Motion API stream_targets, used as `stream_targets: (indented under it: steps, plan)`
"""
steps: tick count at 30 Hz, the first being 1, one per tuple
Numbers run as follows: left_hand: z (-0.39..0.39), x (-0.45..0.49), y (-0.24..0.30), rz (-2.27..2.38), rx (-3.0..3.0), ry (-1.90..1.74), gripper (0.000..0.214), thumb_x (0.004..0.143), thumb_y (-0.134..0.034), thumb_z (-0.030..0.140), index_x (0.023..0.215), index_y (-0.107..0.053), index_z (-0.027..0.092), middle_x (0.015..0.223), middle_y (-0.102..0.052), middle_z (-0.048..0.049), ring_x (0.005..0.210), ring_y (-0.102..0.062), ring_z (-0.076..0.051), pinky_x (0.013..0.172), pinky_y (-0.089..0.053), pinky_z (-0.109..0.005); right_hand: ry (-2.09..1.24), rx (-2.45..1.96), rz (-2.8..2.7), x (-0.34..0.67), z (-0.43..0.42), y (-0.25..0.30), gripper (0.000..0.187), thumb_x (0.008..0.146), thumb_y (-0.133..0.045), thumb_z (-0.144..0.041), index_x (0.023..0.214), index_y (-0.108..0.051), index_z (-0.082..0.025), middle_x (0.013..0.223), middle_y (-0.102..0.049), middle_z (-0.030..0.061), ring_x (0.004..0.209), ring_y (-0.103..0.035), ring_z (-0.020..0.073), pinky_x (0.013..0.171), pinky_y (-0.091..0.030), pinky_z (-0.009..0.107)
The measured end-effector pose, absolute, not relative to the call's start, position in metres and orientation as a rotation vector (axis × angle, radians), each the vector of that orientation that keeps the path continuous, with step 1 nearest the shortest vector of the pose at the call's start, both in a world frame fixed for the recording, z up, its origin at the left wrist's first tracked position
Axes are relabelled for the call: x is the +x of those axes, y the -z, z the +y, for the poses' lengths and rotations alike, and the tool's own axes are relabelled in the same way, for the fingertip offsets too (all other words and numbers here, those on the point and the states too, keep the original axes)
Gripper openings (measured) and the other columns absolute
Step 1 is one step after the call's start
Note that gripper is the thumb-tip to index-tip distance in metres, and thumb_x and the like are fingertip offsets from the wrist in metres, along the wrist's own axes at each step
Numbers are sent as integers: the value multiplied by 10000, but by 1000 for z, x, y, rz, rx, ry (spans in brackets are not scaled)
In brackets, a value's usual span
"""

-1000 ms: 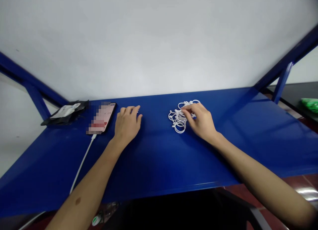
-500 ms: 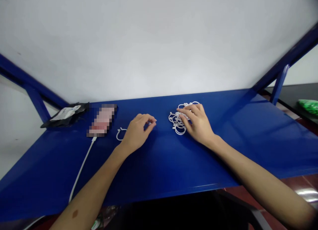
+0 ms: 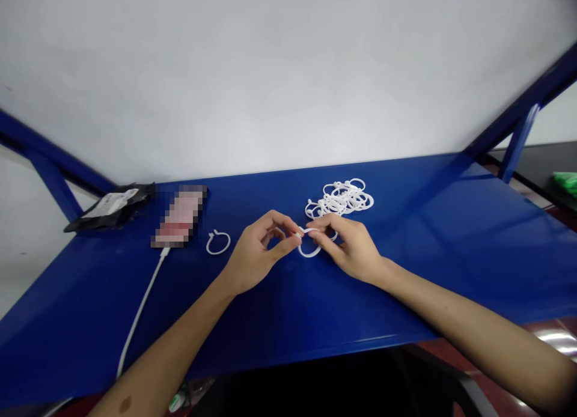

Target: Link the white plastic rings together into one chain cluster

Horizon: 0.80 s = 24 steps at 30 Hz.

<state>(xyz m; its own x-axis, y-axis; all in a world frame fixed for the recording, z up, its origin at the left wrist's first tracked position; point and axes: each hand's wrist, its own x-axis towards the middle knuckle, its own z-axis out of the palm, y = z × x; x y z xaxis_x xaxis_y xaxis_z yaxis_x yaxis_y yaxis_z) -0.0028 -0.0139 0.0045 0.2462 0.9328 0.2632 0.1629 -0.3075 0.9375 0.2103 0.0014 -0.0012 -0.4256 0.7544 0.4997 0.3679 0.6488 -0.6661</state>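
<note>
A white plastic ring (image 3: pixel 309 254) is held between my two hands above the blue tabletop, its curve hanging below the fingertips. My right hand (image 3: pixel 347 246) pinches its upper right part with thumb and forefinger. My left hand (image 3: pixel 264 249) is closed at the ring's left side, thumb against fingers, with a small white bit showing at the tips; whether that is the ring's end or a separate piece I cannot tell. Behind my right hand lies a heap of similar white rings (image 3: pixel 345 197), some with small knobs. One open ring (image 3: pixel 219 244) lies apart, left of my left hand.
A blurred-out phone (image 3: pixel 180 216) lies on the left of the blue table (image 3: pixel 288 321), with a white cable (image 3: pixel 142 315) running to the front edge. A black plastic package (image 3: pixel 110 206) sits at the back left. Blue braces (image 3: pixel 518 143) rise at both sides, before a white wall.
My right hand has come away from the heap, leftward and nearer, with a ring. My left hand has moved right to meet it; the lone ring is now fully visible.
</note>
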Motion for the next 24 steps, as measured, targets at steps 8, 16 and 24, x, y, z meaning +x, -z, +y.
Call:
stream_targets:
  steps: [8,16,24]
  plan:
    - [-10,0,0,1105,1853,-1210,102,854,-743,328,887,-722,235,802,-701,4,715,-636,-129,701,-522,-265,-560,-740,-2107,211,0,0,116,1000,-544,-264,933,-617,-204,906,-724,43,816,-690,149,717,-540,270]
    - [-10,3,6,1103,2026,-1206,120,910,-672,252,800,-713,226,785,-693,11,699,-646,-114,682,-521,-249,-515,-730,-2194,212,-1,2,160,1023,-489,-275,973,-623,-201,912,-716,60,831,-679,168,748,-549,312]
    - [-13,3,3,1042,2164,-1331,73,932,-651,260,899,-707,230,795,-695,11,699,-643,-106,667,-516,-235,-486,-752,-2153,211,-1,-2,125,1015,-512,-255,958,-609,-201,912,-723,48,830,-689,158,734,-552,288]
